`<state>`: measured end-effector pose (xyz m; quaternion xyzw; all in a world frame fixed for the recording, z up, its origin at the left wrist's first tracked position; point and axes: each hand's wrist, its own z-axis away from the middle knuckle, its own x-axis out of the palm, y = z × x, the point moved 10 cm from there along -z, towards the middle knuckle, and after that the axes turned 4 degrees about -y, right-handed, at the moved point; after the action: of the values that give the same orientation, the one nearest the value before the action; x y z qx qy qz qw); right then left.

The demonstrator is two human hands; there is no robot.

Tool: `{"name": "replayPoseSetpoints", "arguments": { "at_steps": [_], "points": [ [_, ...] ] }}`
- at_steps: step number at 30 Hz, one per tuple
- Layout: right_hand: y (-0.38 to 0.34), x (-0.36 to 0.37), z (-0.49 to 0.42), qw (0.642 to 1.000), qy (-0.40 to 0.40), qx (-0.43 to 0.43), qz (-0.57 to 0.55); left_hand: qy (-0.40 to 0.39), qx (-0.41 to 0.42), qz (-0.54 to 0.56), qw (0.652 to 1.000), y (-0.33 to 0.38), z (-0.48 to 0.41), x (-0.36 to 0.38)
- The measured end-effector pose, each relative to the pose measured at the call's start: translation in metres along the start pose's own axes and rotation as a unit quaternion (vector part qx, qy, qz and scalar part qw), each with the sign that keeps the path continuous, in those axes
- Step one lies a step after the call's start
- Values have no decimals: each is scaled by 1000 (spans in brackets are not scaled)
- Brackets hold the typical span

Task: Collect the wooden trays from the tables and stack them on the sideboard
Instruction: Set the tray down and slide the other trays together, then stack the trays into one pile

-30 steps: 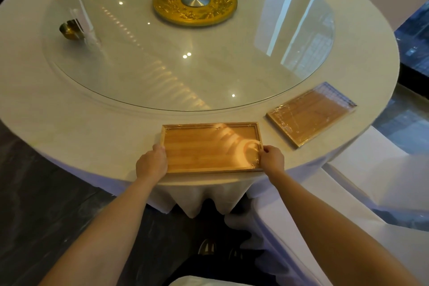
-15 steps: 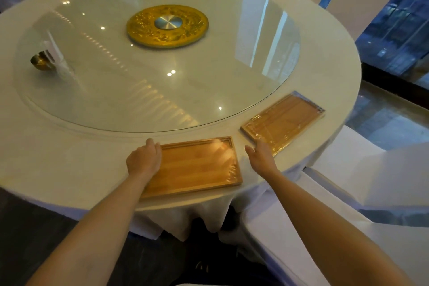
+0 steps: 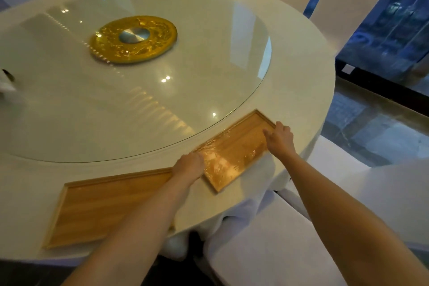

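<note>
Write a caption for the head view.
Both hands, left hand and right hand, on plastic-wrapped wooden tray; second tray alongside.

banquet hall | round table (image 3: 301, 58) (glass turntable (image 3: 185, 72)); covered chairs (image 3: 346, 4)

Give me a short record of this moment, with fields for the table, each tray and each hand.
table: round table, white cloth, glass turntable
wrapped tray: wrapped tray near the right edge, shiny film on it
plain tray: plain tray near the front edge, left of the wrapped one
left hand: left hand at the wrapped tray's near end
right hand: right hand at its far end
</note>
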<state>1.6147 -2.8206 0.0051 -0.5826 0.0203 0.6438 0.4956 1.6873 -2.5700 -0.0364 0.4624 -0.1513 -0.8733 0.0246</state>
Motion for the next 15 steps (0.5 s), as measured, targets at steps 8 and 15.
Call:
{"name": "replayPoseSetpoints", "arguments": {
  "at_steps": [8, 15],
  "points": [
    [26, 6, -52, 998, -31, 24, 54, -42, -116, 33, 992, -9, -13, 28],
    [49, 14, -62, 995, -31, 66, 63, -35, -137, 59, 988, -15, -17, 34]
  ]
}}
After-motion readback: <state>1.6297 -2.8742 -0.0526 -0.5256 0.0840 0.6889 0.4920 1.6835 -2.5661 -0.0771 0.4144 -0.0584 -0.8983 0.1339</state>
